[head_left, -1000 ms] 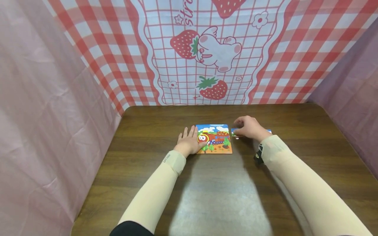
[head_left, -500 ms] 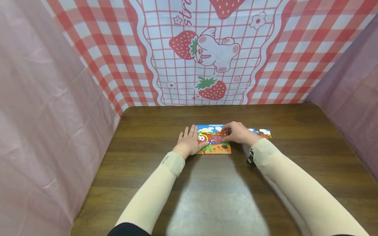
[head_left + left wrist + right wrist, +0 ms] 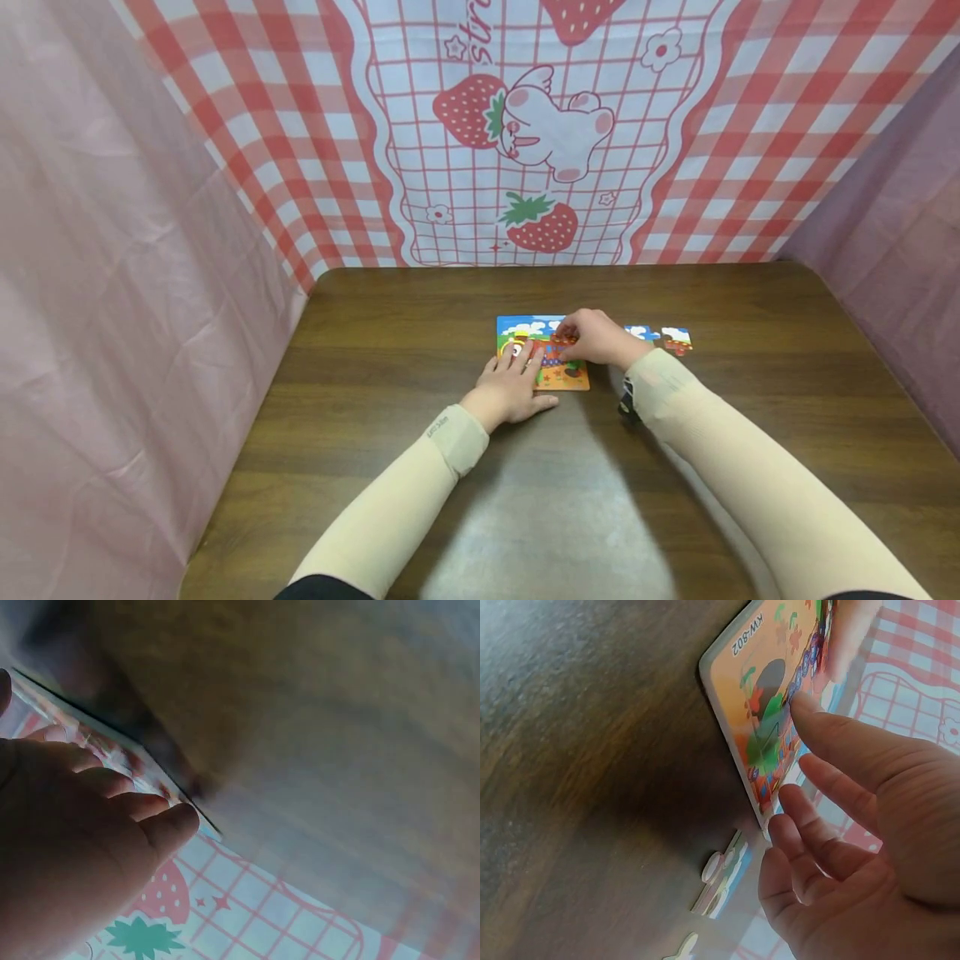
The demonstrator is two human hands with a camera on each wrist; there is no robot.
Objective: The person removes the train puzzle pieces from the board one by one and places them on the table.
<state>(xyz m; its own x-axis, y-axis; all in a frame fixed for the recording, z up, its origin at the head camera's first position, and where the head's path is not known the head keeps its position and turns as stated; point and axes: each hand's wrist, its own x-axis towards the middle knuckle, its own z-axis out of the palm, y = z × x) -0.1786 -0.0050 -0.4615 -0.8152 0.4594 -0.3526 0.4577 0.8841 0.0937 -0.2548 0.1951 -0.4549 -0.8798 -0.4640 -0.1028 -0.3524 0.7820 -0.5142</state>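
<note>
A puzzle board with a red cartoon train lies flat on the table. My left hand rests fingers-spread over its lower left part. In the left wrist view the fingers lie straight along the board's edge. My right hand is over the board's right side, fingers curled in. The right wrist view has the thumb down on the picture, the other fingers bent near the corner. I cannot tell whether a puzzle piece is pinched there. Loose puzzle pieces lie right of the board, partly behind the right hand.
The wooden table carries the board and pieces. Behind it hangs a red-and-white strawberry cloth. Pink curtains hang at both sides.
My right hand has moved left from the loose pieces onto the board. My left hand has shifted right and nearer me, from the board's left edge to its lower left part.
</note>
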